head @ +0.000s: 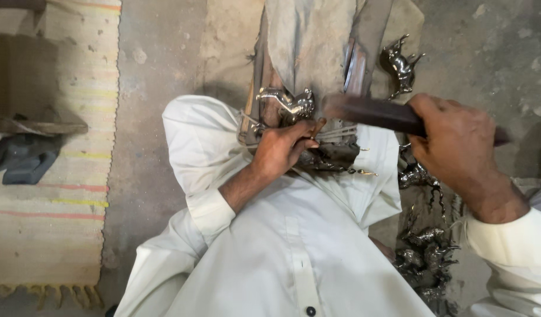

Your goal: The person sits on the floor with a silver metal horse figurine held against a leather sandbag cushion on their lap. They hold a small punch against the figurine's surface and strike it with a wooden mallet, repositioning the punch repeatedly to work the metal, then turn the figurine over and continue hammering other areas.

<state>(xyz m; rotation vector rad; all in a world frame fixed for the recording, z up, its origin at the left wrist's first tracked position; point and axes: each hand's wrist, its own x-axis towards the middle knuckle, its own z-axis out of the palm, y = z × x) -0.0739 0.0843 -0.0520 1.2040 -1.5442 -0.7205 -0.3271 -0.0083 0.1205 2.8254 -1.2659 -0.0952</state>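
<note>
My left hand [282,149] pinches a small metal horse [288,103] steady against the block [308,44]; my right hand [458,147] grips a file [370,113], fist closed.

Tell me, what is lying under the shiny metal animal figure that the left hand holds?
The metal animal figure rests on a worn block. The left hand hides the spot beneath.

no packages, labels, signs, screens visible
</note>
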